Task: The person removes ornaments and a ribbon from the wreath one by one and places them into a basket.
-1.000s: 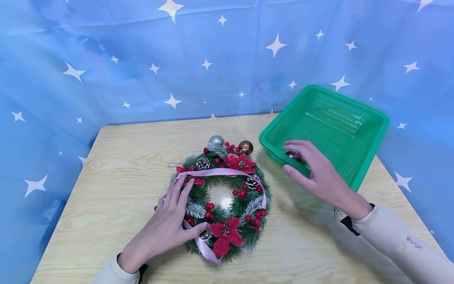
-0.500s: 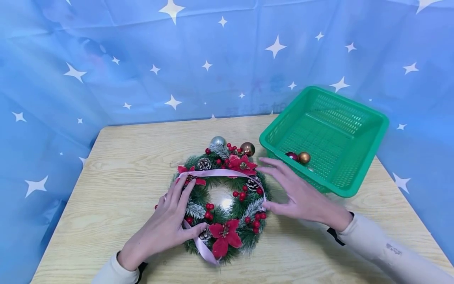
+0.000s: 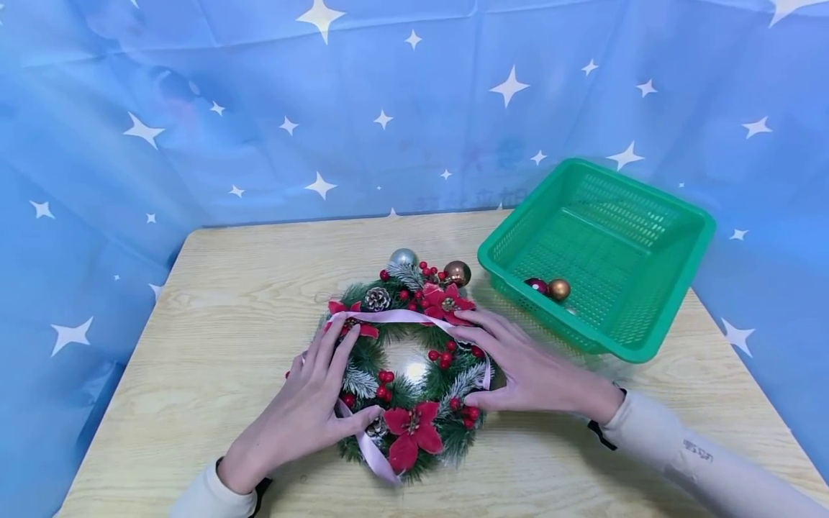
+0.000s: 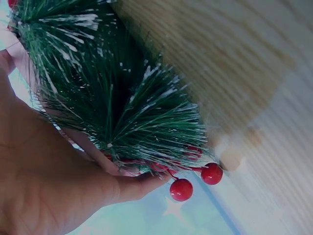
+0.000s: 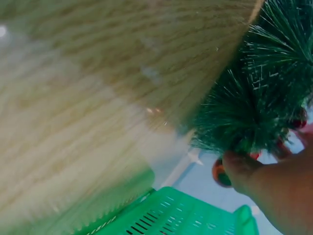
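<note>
Cream sleeves (image 3: 210, 495) frame your near edge, the left hand (image 3: 307, 406) and right hand (image 3: 527, 370) reaching out from them. Neither is clenched: your left fingers lie spread over the wreath's left side, thumb across its lower left; your right fingers drape over the upper right, thumb at the right edge. Whether any fingertip hooks beneath the ring, you cannot tell.

Flat on the bench (image 3: 259, 302), just in front of you, lies the wreath (image 3: 404, 394). Its near side carries a red poinsettia (image 3: 414, 435); a pink ribbon (image 3: 398, 316) crosses the upper ring between your hands, and a length of it trails out below your left thumb.

Your step now seems to be steadying the ring and minding that ribbon. Press evenly from both sides, fingertips on the needles rather than on the pinecone (image 3: 378, 298) or wiry berries (image 3: 445, 357), which could bend or catch. Smooth the ribbon flat before tightening your hold, so no twist gets trapped.

Beyond, a silver-blue bauble (image 3: 404, 259) and a copper bauble (image 3: 458, 273) sit at the wreath's far edge; shift gently, as they could roll. Farther right stands the green basket (image 3: 673, 288), with more baubles (image 3: 559, 289) inside, before a starry blue cloth (image 3: 414, 108).
</note>
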Action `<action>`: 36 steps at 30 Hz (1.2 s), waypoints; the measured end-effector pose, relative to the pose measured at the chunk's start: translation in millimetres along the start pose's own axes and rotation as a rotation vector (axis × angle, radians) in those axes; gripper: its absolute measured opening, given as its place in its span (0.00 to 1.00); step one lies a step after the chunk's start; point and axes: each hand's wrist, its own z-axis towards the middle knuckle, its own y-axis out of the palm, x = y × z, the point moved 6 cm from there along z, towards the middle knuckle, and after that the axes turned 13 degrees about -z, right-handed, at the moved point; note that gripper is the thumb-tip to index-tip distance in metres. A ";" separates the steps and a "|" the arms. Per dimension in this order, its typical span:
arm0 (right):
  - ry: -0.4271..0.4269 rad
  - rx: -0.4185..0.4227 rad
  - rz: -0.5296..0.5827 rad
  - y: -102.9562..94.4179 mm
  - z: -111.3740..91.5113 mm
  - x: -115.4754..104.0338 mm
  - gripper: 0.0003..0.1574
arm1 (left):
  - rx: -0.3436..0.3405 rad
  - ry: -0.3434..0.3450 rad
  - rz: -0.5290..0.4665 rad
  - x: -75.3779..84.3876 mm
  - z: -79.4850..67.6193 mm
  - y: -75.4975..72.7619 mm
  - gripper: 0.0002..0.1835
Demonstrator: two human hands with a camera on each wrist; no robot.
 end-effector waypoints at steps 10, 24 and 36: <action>0.005 0.054 -0.124 2.0 0.1 -9.7 0.63 | 0.103 0.017 0.057 5.8 -4.6 -3.9 0.61; 0.122 0.134 -0.146 8.4 -7.2 -33.8 0.62 | 0.172 -0.102 0.036 8.9 -13.6 -1.7 0.66; 0.140 0.119 -0.100 5.2 -13.4 -33.7 0.58 | 0.133 -0.098 0.050 4.8 -12.0 1.2 0.67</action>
